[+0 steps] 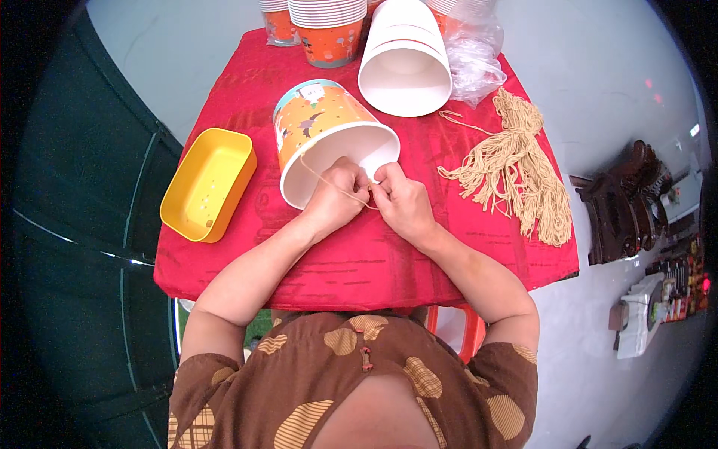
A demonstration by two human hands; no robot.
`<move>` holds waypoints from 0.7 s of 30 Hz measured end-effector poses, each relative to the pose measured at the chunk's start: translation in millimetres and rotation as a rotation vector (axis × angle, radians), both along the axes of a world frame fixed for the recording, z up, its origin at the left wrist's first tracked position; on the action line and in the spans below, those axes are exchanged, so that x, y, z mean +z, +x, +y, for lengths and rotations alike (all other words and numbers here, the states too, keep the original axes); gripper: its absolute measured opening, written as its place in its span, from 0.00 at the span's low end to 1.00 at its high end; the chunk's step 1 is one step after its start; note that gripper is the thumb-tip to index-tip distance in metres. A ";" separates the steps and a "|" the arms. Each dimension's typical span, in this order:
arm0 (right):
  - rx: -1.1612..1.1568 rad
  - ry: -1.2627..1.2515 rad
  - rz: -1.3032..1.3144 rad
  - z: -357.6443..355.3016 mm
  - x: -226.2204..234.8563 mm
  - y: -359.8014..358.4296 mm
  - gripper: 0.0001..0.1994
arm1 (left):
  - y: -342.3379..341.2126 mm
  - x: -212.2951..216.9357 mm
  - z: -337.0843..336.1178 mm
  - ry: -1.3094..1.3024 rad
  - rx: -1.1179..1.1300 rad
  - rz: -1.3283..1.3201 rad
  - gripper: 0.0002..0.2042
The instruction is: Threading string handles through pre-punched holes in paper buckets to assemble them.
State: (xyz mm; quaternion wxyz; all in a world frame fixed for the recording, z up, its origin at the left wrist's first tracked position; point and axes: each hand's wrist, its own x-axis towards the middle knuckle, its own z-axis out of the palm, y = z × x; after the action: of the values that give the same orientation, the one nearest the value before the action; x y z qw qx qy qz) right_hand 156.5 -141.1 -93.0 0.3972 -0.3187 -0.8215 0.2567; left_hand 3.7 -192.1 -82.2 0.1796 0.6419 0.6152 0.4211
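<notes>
An orange patterned paper bucket [321, 112] lies on its side with its white open mouth toward me. A thin tan string [320, 176] runs from the left part of its rim across the opening to my hands. My left hand [338, 193], fingers curled, grips the string in front of the mouth. Close beside it, my right hand [404, 198] pinches at the rim's lower right, where the string end seems to be. Fingertips of both hands nearly meet, and they partly hide what lies between them.
A yellow tray [243, 168] with small bits inside stands at the left. To the right lies a bundle of tan strings [516, 172]. A white bucket stack [407, 82], orange bucket stacks [329, 41] and clear plastic bags [475, 67] fill the far end of the red-covered table [314, 269].
</notes>
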 end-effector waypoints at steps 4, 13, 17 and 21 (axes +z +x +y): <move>-0.011 0.061 -0.070 0.1 0.7 0.6 0.05 | -0.4 2.6 -1.0 -0.045 0.013 0.014 0.03; 0.048 0.227 -0.066 3.5 2.3 2.7 0.03 | 0.7 3.0 0.1 -0.035 0.024 -0.051 0.03; 0.083 0.364 -0.139 6.4 0.8 3.8 0.03 | -4.2 -4.5 3.0 -0.023 0.018 -0.081 0.03; 0.091 0.426 -0.189 5.3 6.9 6.4 0.03 | -3.1 0.0 3.1 -0.076 0.025 -0.114 0.03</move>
State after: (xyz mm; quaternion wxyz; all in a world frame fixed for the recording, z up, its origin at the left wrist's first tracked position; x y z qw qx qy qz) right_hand 162.9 -135.8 -86.1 0.3646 -0.2131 -0.9042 0.0643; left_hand 0.6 -189.0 -82.3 0.2333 0.6018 0.6274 0.4357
